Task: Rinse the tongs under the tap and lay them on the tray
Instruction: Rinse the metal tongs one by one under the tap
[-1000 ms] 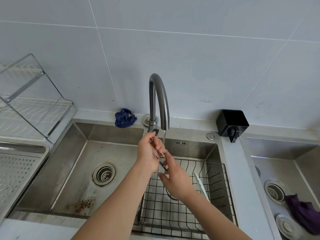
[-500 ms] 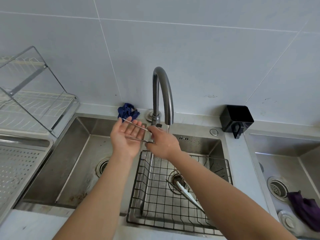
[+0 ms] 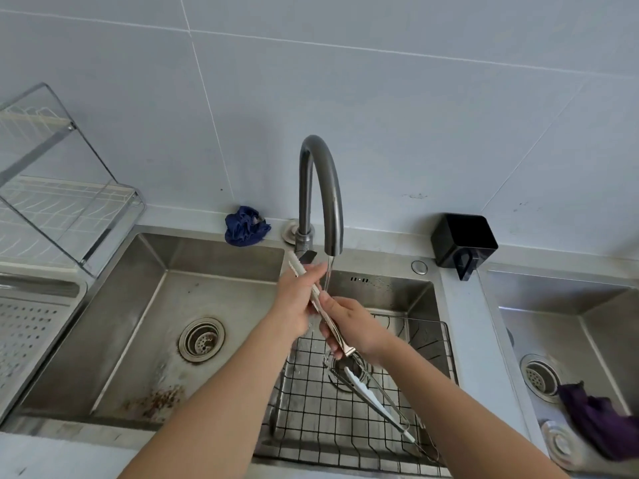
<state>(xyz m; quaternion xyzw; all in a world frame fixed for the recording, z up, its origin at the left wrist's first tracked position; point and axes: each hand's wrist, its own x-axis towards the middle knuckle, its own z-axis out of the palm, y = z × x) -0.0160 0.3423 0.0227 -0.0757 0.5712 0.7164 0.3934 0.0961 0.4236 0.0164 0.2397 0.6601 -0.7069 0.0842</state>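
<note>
Steel sink point(image 3: 138, 323), big left basin, with a wire basket point(image 3: 311, 420) in the middle basin. Tap point(image 3: 320, 188) running a thin stream. Left hand point(image 3: 295, 302) and right hand point(image 3: 356, 331) are both wrapped round the tongs point(image 3: 317, 297). The tongs slant under the stream above the basket's back edge, one end up by the tap base, the other out below the right palm. Rinse looks mid-way. The perforated tray point(image 3: 27, 337) sits well apart at far left, across the whole left basin.

Risks: wet metal could slip from the fingers into basket or basin. The upper end could knock the tap. Carrying them left will drip.

Around: dish rack point(image 3: 62, 188) behind the tray may crowd the set-down. Purple cloth point(image 3: 601, 423) in the right basin. Black holder point(image 3: 463, 243) on the ledge. Blue cloth point(image 3: 245, 226) beside the tap base. A white-tipped utensil point(image 3: 370, 395) lies in the basket under the hands, easy to confuse.
</note>
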